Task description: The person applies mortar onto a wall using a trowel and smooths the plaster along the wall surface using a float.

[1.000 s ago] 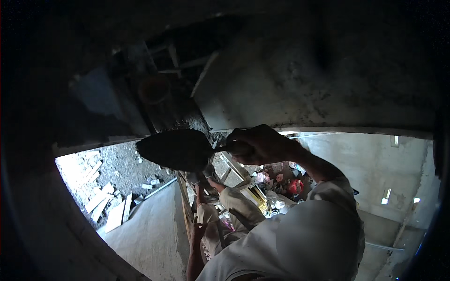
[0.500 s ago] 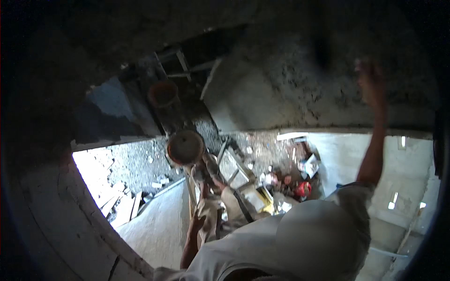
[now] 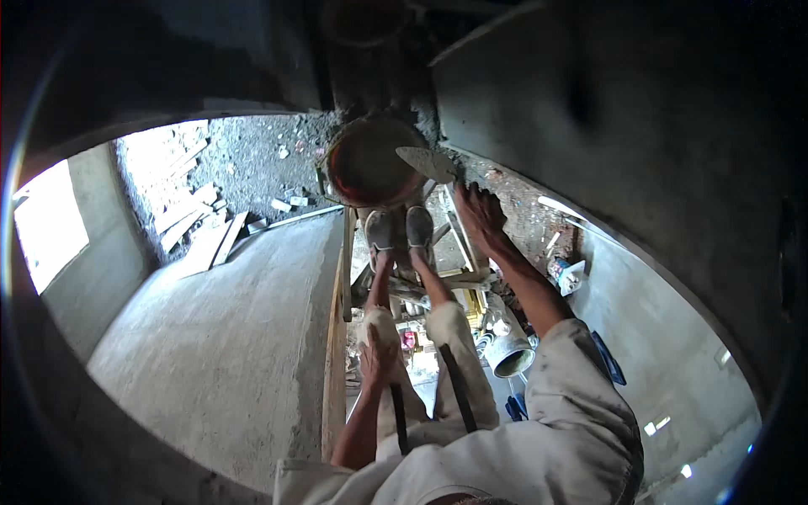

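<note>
My right hand (image 3: 481, 217) is closed round the handle of a trowel. The trowel's pale blade (image 3: 425, 163) points left, over the right part of a round, reddish-rimmed mortar pan (image 3: 362, 160). That pan stands just beyond my shoes (image 3: 380, 229); its contents are too dark to make out. My left hand (image 3: 377, 358) lies flat on my left knee and holds nothing.
I stand on a raised scaffold with a wooden plank (image 3: 335, 362) on its left. A second round pan (image 3: 366, 18) sits farther off in shadow. A plastered wall (image 3: 606, 143) rises at the right. Below are loose boards (image 3: 220, 240) and a metal bucket (image 3: 510, 357).
My right hand has come down from the wall on the right to the nearer pan, where the trowel now shows. The view has shifted, and my left hand stays by my knee.
</note>
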Available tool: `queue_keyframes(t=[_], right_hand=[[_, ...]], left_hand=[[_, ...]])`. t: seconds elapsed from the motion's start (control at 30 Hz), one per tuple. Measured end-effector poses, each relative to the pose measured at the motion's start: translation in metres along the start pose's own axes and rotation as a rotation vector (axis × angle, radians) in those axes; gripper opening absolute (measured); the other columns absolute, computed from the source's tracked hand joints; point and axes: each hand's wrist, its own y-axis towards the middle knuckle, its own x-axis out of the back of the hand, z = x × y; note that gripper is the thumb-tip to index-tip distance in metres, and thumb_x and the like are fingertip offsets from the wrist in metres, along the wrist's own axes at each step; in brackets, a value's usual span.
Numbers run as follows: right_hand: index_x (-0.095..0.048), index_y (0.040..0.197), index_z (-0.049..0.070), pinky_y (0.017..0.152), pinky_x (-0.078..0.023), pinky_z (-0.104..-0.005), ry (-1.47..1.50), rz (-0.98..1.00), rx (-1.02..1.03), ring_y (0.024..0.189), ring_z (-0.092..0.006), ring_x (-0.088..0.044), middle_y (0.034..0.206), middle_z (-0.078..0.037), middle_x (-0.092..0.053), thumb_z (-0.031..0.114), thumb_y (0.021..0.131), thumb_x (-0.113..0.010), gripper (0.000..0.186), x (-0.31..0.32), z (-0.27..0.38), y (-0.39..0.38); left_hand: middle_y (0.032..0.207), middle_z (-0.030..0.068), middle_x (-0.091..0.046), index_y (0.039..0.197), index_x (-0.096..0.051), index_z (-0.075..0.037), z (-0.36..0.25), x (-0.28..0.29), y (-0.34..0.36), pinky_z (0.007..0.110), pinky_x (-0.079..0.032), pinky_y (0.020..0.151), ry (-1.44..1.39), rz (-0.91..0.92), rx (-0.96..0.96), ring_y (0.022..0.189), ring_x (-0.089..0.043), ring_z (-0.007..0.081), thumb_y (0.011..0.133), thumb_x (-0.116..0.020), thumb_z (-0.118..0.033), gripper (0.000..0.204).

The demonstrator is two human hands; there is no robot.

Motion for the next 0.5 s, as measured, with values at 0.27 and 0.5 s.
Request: queue_keyframes(t=[0.27, 0.5], right_hand=[[-0.058, 0.099, 0.011, 0.065, -0.051, -0.0421, -0.308, -0.268, -0.005, 0.080, -0.0271, -0.064, 0.096, -0.010, -0.062, 0.017, 0.085, -0.055, 0.016, -0.241, 0.062, 0.106], [-0.055, 0.112, 0.007, 0.071, -0.048, -0.0423, 0.611, 0.140, 0.099, 0.078, -0.0269, -0.059, 0.090, -0.009, -0.061, 0.023, 0.091, -0.054, 0.026, -0.206, 0.098, 0.091]], left_hand=[[0.126, 0.0201, -0.049, 0.134, -0.045, -0.012, -0.049, 0.002, 0.003, 0.045, -0.044, 0.093, 0.005, -0.085, 0.228, 0.114, -0.050, 0.0382, 0.077, -0.073, -0.035, 0.068], [0.125, 0.0196, -0.050, 0.133, -0.047, -0.012, -0.040, 0.023, -0.004, 0.045, -0.043, 0.095, -0.037, -0.123, 0.313, 0.116, -0.050, 0.0371, 0.076, -0.074, -0.032, 0.065]])
